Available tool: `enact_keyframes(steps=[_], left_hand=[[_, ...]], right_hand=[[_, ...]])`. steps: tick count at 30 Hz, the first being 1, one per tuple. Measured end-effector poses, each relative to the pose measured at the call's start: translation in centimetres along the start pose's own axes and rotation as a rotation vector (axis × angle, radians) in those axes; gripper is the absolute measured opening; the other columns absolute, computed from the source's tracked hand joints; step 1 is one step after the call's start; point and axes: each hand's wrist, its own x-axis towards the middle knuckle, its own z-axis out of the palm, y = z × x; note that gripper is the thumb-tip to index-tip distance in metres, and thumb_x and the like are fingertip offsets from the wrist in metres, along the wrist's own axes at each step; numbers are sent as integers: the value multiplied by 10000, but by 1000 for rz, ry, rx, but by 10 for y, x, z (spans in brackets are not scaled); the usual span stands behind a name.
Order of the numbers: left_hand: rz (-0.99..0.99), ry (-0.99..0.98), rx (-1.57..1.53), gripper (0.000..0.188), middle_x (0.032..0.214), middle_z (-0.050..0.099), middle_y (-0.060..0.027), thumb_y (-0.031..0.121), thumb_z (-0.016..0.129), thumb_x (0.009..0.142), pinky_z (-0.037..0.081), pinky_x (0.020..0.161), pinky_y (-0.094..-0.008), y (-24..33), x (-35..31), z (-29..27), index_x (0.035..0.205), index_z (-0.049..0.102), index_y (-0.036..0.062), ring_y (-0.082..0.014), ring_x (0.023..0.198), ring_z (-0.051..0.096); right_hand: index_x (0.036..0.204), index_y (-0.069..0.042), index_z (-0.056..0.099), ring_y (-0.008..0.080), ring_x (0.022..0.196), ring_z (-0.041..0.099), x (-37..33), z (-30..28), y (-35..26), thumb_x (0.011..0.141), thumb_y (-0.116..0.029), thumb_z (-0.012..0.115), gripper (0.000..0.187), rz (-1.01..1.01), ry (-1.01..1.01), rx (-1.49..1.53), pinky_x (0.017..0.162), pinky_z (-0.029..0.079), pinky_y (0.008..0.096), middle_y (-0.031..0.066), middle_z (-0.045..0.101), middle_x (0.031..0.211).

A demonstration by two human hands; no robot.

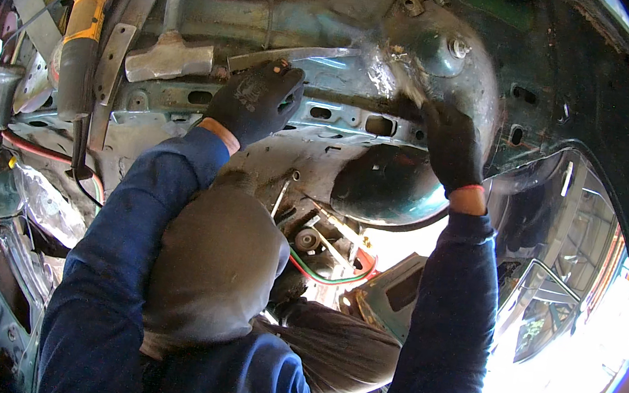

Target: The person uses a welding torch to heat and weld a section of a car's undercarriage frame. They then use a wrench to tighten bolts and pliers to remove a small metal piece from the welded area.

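Observation:
My left hand (257, 101), in a black glove, is curled closed against the near side of a flat metal bar (323, 55). Whatever its fingers hold, if anything, is hidden. My right hand (454, 144), also gloved in black, is closed beside a rounded metal dome (477, 79). A tan, streaky piece (413, 90) shows at its fingertips, too blurred to name. Just past it, a pale scuffed patch (381, 74) marks the dark green panel. Left of my left hand lies a hammer (168, 61) with a heavy metal head.
A yellow and black power tool (83, 38) lies at the far left near a perforated metal strip (117, 46). A slotted metal rail (324, 112) runs beneath my hands. Red and green hoses (332, 278) curve below. My grey-clad knee (213, 270) rises between my arms.

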Motion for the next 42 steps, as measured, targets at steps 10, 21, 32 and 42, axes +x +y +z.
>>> enact_keyframes(steps=[10, 21, 32, 42], left_hand=[[-68, -75, -37, 308, 1196, 756, -209, 258, 691, 1000, 590, 969, -532, 5, 0, -9, 1250, 741, 84, -409, 1082, 731], [-79, -96, 4, 344, 1225, 739, -215, 273, 685, 1012, 596, 968, -526, -2, -7, -13, 1299, 724, 88, -419, 1099, 723], [-6, -10, 6, 301, 1154, 749, -161, 240, 696, 991, 613, 882, -499, 1, -2, -3, 1255, 691, 96, -365, 1048, 742], [-39, -33, -69, 273, 1123, 769, -186, 171, 739, 962, 606, 885, -499, -1, -4, -11, 1218, 749, 76, -387, 999, 745]], right_hand=[[1295, -110, 726, 394, 1118, 724, -55, 77, -56, 946, -181, 723, 356, 415, 70, 109, 901, 607, 492, 174, 725, 1272], [1211, -52, 742, 390, 1053, 749, -8, 42, -78, 981, -109, 675, 246, 238, 220, 235, 890, 597, 457, 187, 752, 1139], [1306, -101, 738, 358, 1138, 738, -46, -1, -35, 955, -149, 669, 361, 333, -181, -29, 967, 603, 470, 153, 746, 1323], [1215, -102, 775, 333, 984, 766, -11, -64, 39, 1004, -116, 657, 242, -236, -231, -157, 845, 634, 451, 127, 788, 1195]])
